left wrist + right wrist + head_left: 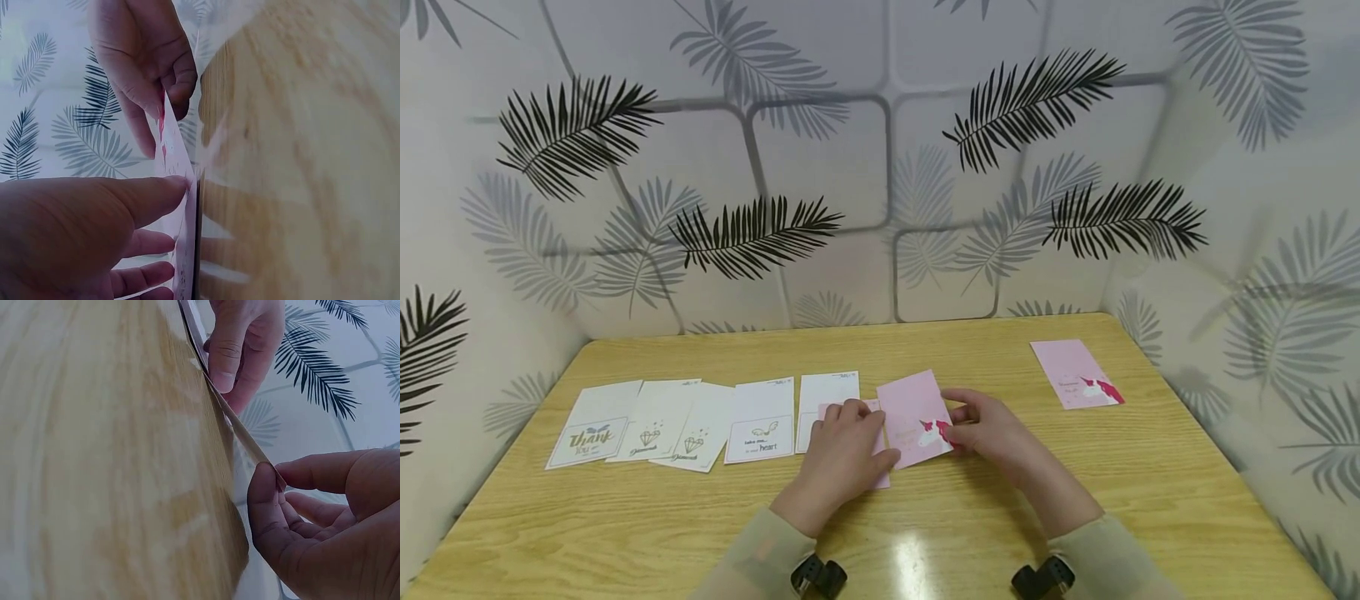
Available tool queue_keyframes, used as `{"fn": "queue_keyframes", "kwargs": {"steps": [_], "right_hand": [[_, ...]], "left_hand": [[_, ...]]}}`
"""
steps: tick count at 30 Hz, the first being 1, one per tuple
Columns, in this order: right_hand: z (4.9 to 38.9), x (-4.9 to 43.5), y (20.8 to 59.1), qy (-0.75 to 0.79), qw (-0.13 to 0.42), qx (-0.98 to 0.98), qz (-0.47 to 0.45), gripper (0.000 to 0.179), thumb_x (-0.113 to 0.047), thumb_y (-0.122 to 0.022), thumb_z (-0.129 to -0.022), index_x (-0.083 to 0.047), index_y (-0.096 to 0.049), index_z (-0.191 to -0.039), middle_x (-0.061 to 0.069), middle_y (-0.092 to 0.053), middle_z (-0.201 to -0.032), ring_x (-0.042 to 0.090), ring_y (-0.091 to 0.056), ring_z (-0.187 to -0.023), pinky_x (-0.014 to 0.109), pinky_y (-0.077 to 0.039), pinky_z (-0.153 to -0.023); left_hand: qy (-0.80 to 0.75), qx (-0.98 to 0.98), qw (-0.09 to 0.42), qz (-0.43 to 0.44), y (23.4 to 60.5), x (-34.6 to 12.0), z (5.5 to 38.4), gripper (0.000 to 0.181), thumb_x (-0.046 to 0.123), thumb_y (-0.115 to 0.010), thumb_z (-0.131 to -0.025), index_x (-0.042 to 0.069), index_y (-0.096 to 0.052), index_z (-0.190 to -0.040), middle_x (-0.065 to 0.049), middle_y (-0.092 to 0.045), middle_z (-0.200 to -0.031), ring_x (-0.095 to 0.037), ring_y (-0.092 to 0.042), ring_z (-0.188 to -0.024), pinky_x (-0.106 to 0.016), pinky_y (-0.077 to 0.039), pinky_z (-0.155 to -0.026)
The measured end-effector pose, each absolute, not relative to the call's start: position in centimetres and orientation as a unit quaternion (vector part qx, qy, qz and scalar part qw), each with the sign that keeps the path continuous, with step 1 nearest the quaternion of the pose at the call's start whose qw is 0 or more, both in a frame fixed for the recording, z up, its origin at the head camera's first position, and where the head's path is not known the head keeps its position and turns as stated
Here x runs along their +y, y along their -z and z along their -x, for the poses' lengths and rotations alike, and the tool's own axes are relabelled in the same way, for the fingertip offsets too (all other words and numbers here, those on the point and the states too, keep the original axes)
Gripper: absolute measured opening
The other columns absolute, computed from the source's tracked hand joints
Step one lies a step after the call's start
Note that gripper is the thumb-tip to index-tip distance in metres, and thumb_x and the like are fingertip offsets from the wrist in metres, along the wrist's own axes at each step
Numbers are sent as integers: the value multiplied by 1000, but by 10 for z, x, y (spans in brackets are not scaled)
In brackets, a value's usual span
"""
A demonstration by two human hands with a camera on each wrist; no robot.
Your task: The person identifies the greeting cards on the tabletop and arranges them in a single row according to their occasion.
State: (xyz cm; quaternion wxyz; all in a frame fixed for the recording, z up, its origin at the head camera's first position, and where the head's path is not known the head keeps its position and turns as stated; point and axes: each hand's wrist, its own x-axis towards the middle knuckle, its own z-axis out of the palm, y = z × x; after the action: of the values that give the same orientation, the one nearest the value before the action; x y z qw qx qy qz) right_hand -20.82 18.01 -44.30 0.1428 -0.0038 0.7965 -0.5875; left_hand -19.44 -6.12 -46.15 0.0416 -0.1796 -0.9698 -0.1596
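A pink card with a white-and-red unicorn point(915, 417) is tilted, its right edge raised off the table. My right hand point(996, 429) pinches that edge between thumb and fingers, which the right wrist view shows close up on the card's thin side point(250, 440). Just left of it, my left hand point(842, 454) lies over another pink card point(882, 480), covering most of it. Seen from the left wrist, the left thumb touches the card surface near the raised card's point(178, 147) lower end, and the other fingers are extended against the cards.
Along the left lie white cards: a "Thank you" card point(587, 437), two overlapping diamond cards point(651, 433), a "heart" card point(760, 442) and one point(827, 387) partly under the left hand. A separate pink unicorn card point(1063, 367) lies at the right. A leaf-patterned backdrop point(850, 167) encloses the wooden table point(700, 533).
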Motion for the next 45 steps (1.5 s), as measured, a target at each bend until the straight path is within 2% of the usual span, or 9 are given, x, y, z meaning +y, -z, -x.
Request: {"fn": "queue_keyframes", "kwargs": {"steps": [6,12,16,21,27,33,37,41,45], "right_hand": [[206,179,439,588,132,798,-1,61,8,-69,-100,-1,-54,-159,19,-65,-121,26,-63,-100,32,-56,-81],[205,181,436,594,128,794,-5,60,7,-68,-102,-3,-54,-160,19,-64,-122,27,-64,-98,35,-58,-82],[204,182,433,596,128,792,-10,59,5,-68,-104,-6,-55,-160,19,-63,-124,27,-64,-97,36,-58,-83],[205,182,432,608,124,784,-13,59,5,-67,-104,-6,-53,-161,20,-62,-127,27,-63,-100,35,-57,-85],[207,182,431,623,116,773,-24,61,5,-67,-103,-6,-53,-161,21,-62,-132,27,-63,-103,35,-57,-86],[208,183,431,638,113,761,-30,61,4,-67,-103,-7,-54,-161,21,-64,-132,26,-65,-100,36,-58,-85],[209,183,431,655,112,747,-19,61,4,-67,-103,-4,-51,-162,23,-65,-133,24,-66,-97,37,-59,-85],[209,183,432,664,110,740,-20,61,5,-67,-102,-5,-52,-161,22,-66,-133,23,-67,-95,37,-59,-86],[209,183,433,661,100,743,-13,59,3,-68,-103,-3,-53,-160,21,-66,-129,23,-65,-97,37,-59,-86]], "left_hand": [[175,-969,49,170,459,-59,194,48,37,-81,-101,10,-73,-139,-17,-65,-138,-41,-55,-125,-59,-47,-99],[189,-968,69,151,458,-57,196,55,37,-80,-102,7,-69,-147,-16,-71,-137,-41,-61,-125,-58,-48,-100],[211,-964,80,140,458,-57,198,56,35,-81,-102,5,-68,-147,-9,-77,-122,-36,-67,-113,-55,-50,-96],[263,-953,72,136,456,-56,199,50,31,-82,-101,5,-69,-142,5,-73,-100,-30,-66,-97,-53,-49,-96],[299,-942,66,138,453,-56,197,54,27,-80,-103,4,-65,-149,6,-78,-99,-30,-71,-99,-57,-48,-105],[312,-937,65,146,453,-54,199,55,24,-81,-102,2,-63,-150,9,-76,-93,-17,-68,-85,-51,-51,-95],[314,-935,66,151,454,-53,200,54,23,-81,-102,3,-64,-149,12,-71,-85,-9,-60,-71,-42,-50,-82],[316,-933,75,155,453,-52,201,50,21,-81,-101,3,-66,-145,13,-64,-80,-8,-52,-65,-37,-46,-76],[323,-930,84,153,452,-51,200,49,18,-83,-100,3,-67,-144,12,-63,-80,-9,-51,-65,-34,-45,-73]]}}
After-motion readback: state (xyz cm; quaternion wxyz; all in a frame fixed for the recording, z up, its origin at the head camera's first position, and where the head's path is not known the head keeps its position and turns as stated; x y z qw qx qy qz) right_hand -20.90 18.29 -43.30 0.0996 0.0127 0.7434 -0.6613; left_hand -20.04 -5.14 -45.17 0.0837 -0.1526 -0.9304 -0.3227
